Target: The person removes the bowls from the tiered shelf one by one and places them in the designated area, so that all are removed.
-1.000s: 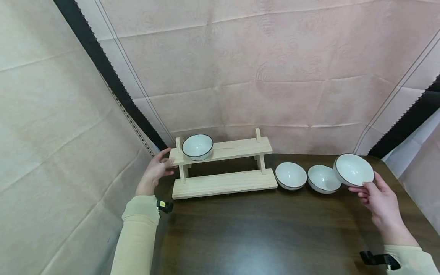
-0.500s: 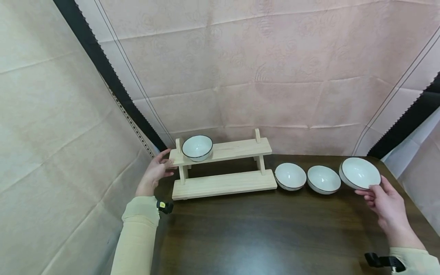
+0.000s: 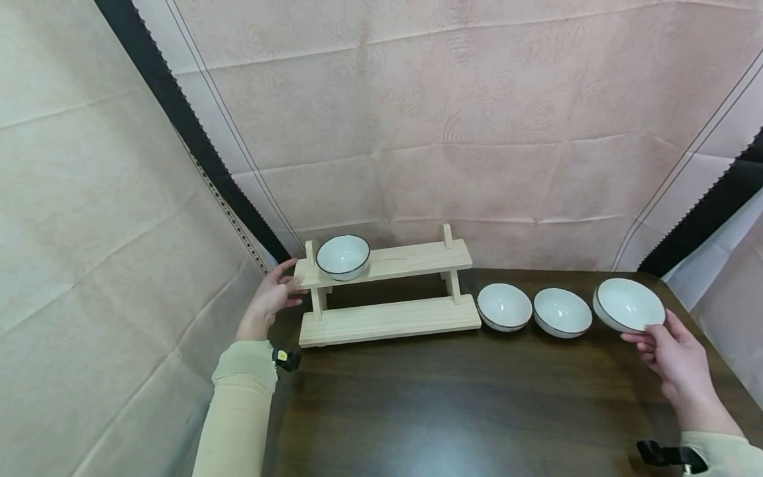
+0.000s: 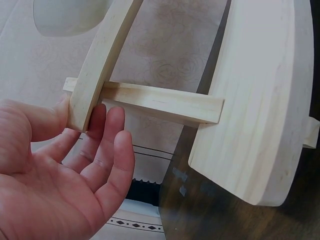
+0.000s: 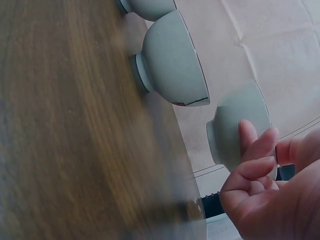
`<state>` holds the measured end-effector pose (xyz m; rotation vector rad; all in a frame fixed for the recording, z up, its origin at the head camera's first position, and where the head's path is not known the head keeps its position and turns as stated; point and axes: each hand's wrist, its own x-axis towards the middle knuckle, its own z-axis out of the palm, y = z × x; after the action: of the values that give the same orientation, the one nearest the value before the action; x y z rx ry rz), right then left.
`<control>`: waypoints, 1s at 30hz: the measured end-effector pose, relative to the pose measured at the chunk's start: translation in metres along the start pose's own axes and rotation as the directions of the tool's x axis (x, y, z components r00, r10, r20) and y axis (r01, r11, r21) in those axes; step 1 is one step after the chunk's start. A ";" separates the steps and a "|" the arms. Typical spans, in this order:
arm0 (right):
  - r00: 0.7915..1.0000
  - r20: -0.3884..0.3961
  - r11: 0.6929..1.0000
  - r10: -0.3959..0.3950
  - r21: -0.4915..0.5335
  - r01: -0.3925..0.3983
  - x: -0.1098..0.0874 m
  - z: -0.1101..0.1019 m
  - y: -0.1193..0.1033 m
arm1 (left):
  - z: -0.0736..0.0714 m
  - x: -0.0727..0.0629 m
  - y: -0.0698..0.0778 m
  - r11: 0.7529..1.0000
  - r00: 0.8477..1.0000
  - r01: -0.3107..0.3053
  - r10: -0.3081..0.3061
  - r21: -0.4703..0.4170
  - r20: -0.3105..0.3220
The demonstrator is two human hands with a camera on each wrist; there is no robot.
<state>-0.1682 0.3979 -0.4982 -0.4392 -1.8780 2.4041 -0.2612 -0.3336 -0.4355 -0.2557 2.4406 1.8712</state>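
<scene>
The rightmost white bowl [image 3: 628,303] is mouth-up, the pale wooden shelf [image 3: 390,322] upright.

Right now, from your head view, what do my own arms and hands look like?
You wear a pale cream fabric left sleeve and a matching right sleeve. A small black left wrist device shows a yellow patch; a black right wrist device matches. Your left hand and right hand are gloveless.
</scene>
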 end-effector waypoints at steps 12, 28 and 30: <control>0.999 0.003 0.997 0.043 -0.071 -0.042 0.003 -0.007 0.000 | 0.001 0.000 0.000 1.000 1.000 0.006 -0.006 -0.011 -0.002; 0.995 0.003 0.987 0.098 -0.131 -0.097 0.007 -0.015 0.006 | 0.000 0.001 -0.002 1.000 1.000 -0.006 0.006 0.000 -0.003; 0.995 0.001 0.985 0.101 -0.140 -0.100 0.008 -0.016 0.008 | 0.000 0.001 -0.001 1.000 1.000 -0.006 0.006 0.001 0.000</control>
<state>-0.1707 0.4127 -0.5106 -0.5470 -2.0852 2.3459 -0.2622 -0.3338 -0.4372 -0.2488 2.4458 1.8720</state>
